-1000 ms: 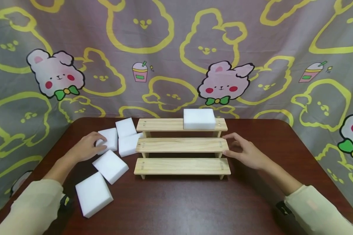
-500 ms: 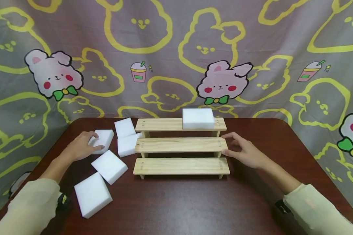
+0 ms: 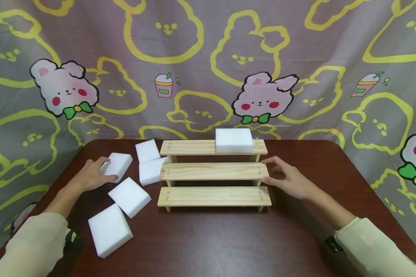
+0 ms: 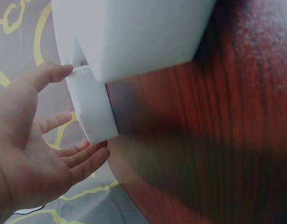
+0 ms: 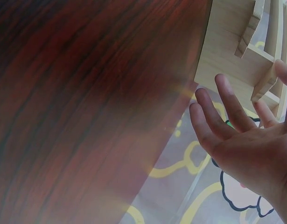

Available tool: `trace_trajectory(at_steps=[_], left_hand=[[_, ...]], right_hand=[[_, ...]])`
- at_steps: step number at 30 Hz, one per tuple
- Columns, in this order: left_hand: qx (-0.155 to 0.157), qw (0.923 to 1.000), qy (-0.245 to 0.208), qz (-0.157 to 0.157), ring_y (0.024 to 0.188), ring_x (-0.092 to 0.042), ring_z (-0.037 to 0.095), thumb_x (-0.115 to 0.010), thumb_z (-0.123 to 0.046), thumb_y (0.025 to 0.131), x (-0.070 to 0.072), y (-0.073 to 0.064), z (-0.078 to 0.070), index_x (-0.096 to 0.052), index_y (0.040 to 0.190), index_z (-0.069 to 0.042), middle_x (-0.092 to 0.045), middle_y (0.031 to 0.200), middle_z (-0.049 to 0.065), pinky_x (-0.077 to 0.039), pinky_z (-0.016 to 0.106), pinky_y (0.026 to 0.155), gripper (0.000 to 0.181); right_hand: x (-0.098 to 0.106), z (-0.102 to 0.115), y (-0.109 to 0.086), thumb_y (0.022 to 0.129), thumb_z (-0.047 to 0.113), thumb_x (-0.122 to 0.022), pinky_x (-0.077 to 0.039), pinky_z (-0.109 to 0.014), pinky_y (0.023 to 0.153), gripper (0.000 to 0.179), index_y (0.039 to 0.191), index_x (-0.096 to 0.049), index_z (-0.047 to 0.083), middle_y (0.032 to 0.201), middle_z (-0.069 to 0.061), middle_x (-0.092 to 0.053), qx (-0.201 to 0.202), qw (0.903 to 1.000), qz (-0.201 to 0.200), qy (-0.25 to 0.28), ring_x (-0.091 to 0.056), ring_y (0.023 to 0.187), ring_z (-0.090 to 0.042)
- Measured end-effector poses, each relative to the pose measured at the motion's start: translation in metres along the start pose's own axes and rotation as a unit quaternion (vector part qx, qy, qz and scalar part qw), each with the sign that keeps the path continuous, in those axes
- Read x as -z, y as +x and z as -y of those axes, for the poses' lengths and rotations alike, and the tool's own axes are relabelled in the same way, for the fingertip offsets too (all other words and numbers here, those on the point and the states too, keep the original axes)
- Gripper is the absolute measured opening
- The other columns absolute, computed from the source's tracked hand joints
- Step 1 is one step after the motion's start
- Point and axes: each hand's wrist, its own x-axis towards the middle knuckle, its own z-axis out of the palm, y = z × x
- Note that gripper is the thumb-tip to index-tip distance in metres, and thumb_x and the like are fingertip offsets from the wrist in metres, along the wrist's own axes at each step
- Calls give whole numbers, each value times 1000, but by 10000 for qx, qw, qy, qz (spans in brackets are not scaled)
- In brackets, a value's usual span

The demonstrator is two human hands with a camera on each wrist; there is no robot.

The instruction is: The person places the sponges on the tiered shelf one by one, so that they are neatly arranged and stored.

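Observation:
At the left of the table, my left hand (image 3: 90, 175) holds a white foam block (image 3: 117, 166) by its edges, thumb on the near side and fingers on the far side. The left wrist view shows the thumb at one corner of this foam block (image 4: 94, 107) and the fingertips at another. A three-step wooden display stand (image 3: 215, 171) stands at the table's middle. My right hand (image 3: 291, 180) grips the right end of its middle step between thumb and index finger; the other fingers (image 5: 206, 116) extend loosely in the right wrist view.
One white foam block (image 3: 234, 139) lies on the top step, right of centre. Two foam blocks (image 3: 147, 151) lie left of the stand, two more foam blocks (image 3: 110, 230) nearer the front. A patterned curtain (image 3: 194, 57) hangs behind the dark wooden table (image 3: 211, 242).
My left hand has drawn its foam block leftward, away from the two blocks beside the stand, and turned it slightly. The right hand has stayed at the middle step.

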Motion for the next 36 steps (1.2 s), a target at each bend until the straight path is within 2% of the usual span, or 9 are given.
trace_trajectory(at_steps=[6, 12, 20, 28, 36], left_hand=[[53, 9999, -19, 116, 104, -48, 57, -75, -39, 90, -2, -3, 7, -33, 138, 16, -34, 124, 49, -48, 68, 87, 84], [21, 10000, -85, 17, 105, -47, 57, -75, -32, 90, -2, -4, 7, -34, 139, 15, -36, 125, 48, -48, 69, 87, 80], [-19, 9993, -74, -373, 102, -49, 55, -74, -27, 90, 7, -3, 3, -38, 140, 11, -36, 126, 44, -48, 69, 86, 73], [-310, 9959, -387, -762, 106, -44, 56, -75, -22, 90, 15, -6, 1, -38, 139, 13, -36, 126, 45, -47, 70, 84, 71], [-360, 9907, -480, -1222, 104, -45, 55, -76, -21, 88, 21, -11, -9, -43, 136, 10, -39, 121, 42, -49, 70, 81, 65]], right_hand=[[0, 0, 2, 97, 27, -75, -53, -47, 86, 48, 138, -53, 14, 124, -15, -66, -79, 9999, 28, -112, -65, 111, -34], [0, 0, 2, 97, 27, -74, -53, -47, 86, 48, 138, -52, 13, 124, -15, -65, -94, 9999, 38, -129, -65, 111, -34], [1, 1, 0, 97, 28, -74, -51, -53, 89, 48, 138, -52, 15, 127, -16, -65, -99, 9999, 9, -117, -64, 116, -39], [1, -1, -1, 97, 27, -74, -51, -52, 88, 47, 138, -53, 15, 124, -15, -66, -69, 10000, 22, -53, -65, 115, -38], [0, -1, -1, 97, 26, -74, -51, -52, 88, 48, 138, -52, 14, 123, -15, -66, -62, 10000, 20, -60, -64, 116, -39]])
